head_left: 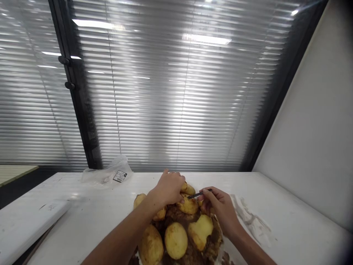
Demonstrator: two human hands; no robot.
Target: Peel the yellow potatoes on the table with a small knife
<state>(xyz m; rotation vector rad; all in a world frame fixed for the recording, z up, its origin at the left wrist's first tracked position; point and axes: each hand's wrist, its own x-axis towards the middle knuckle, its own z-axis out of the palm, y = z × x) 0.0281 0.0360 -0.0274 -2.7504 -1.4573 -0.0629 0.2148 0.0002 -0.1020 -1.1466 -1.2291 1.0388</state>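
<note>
My left hand [170, 187] reaches over a pile of yellow, brown-patched potatoes. Its fingers curl against the left side of one potato [188, 206]; some fingertips are hidden. Pinched in my right hand [219, 203] is a thin dark stick-like tool [196, 194], its tip at the top of that same potato. Another potato [189, 189] lies just behind. Closer to me sit a smooth oval potato [176, 241], a larger browner one [150, 246] and an irregular, lumpy yellow one [201, 231]. They rest on a dark brown, crumbly-looking mass [190, 255].
A white table [96, 224] carries the pile. At its back left lies a clear plastic bag [106, 176] with a label; a long white box [33, 228] is at the left. Crumpled whitish material [252, 222] lies right of my right hand. Glass with blinds [154, 110] stands behind.
</note>
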